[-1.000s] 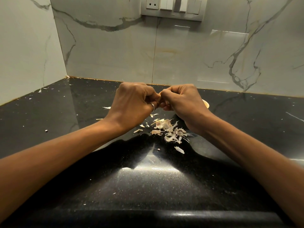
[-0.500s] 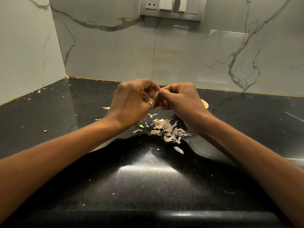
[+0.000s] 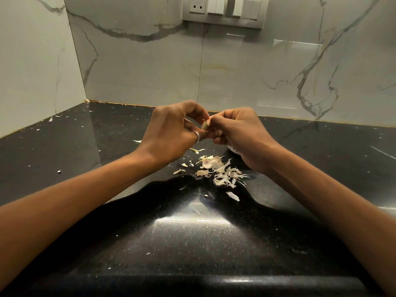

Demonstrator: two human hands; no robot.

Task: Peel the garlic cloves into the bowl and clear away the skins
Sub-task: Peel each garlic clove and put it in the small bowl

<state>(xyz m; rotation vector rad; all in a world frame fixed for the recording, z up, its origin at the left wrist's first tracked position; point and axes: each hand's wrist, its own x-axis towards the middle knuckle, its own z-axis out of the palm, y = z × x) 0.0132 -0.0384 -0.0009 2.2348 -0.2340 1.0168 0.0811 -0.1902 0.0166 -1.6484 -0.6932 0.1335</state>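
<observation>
Fingers (image 3: 220,116) of the left hand (image 3: 171,131) and right hand (image 3: 237,133) pinch one garlic clove (image 3: 204,126) between them, seemingly mid-peel. Below, skins (image 3: 220,172) litter the desk (image 3: 192,232); the bowl (image 3: 232,149) peeks from under the right hand — clearing not yet begun.

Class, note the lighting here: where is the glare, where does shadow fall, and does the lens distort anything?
Head view: glare streaks the counter near its front edge; a dark shadow spreads from that edge up to the skins; the wide lens slants the switch plate; the clove is sharp.
</observation>
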